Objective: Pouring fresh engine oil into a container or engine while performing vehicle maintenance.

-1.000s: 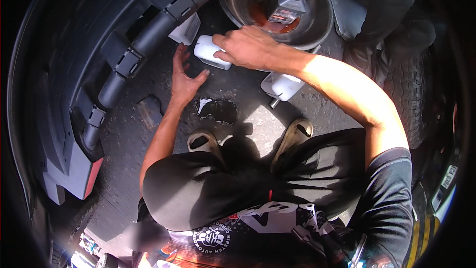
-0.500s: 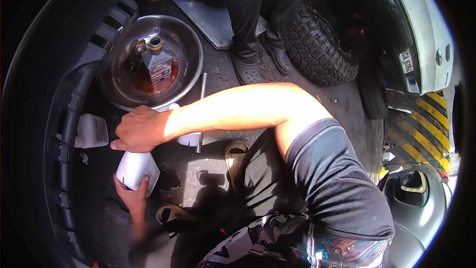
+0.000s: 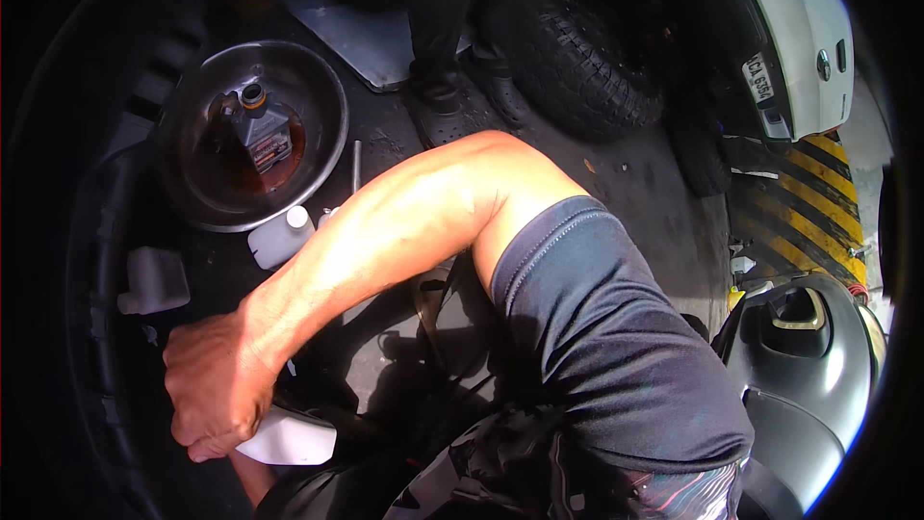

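My right hand (image 3: 219, 390) is closed over one end of a white plastic bottle (image 3: 294, 438), low at the left. Its arm reaches across from the right, in a black sleeve. Of my left hand only the wrist (image 3: 252, 478) shows below; its fingers are hidden behind the right hand and the bottle. Another white bottle (image 3: 159, 279) lies on its side further left. Beyond my right forearm is a white bottle with a round cap (image 3: 281, 239). A wide metal basin (image 3: 334, 125) holds dark reddish liquid and a dark grey jug (image 3: 265, 140) with an uncapped neck.
A thin metal rod (image 3: 356, 166) lies beside the basin. Across from me stands a person in dark trousers and clogs (image 3: 443, 120), near a large tyre (image 3: 602, 77). A white vehicle (image 3: 808, 48) is at the upper right, a dark rounded machine body (image 3: 799, 376) at the lower right.
Both hands and the bottle have come lower in the view, nearer my body. The bottle's body now points to the right. My left fingers, seen around it before, are now hidden.
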A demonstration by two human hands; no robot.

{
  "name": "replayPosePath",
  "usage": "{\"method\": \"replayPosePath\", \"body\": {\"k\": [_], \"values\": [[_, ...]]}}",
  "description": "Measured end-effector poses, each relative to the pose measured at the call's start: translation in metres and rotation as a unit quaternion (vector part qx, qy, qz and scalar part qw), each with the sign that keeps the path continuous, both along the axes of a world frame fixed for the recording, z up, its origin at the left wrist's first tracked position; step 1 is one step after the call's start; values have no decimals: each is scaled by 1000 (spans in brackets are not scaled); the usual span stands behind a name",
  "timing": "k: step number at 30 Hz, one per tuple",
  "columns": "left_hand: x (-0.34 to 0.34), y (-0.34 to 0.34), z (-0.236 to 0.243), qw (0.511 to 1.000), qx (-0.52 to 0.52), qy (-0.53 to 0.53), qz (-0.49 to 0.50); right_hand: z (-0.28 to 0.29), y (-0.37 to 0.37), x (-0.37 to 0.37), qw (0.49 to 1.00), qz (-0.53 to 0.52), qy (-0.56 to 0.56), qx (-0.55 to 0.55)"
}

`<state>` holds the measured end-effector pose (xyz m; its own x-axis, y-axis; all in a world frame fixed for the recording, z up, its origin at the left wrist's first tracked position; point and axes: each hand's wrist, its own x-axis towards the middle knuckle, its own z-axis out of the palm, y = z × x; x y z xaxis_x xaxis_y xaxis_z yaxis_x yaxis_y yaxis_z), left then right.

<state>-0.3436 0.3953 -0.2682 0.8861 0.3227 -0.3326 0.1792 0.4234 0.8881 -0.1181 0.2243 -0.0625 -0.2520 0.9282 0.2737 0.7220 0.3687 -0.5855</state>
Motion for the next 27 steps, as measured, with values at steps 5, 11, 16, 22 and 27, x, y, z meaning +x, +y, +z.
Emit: {"method": "replayPosePath", "body": {"k": [5,11,16,22,27], "values": [[-6,3,-14,996,-67,-40,-29,-31,1,38,994,-104,-37,6],[43,-65,86,883,465,45,46,-76,-6,37,910,-357,40,-207],[37,-37,82,978,206,19,0,-38,-11,31,930,-327,29,-165],[-24,57,-50,989,-101,-92,-58,13,-7,-16,995,-92,-9,-42],[-9,53,-31,990,-78,-99,-59,10,-4,11,997,-28,-54,51]]}}
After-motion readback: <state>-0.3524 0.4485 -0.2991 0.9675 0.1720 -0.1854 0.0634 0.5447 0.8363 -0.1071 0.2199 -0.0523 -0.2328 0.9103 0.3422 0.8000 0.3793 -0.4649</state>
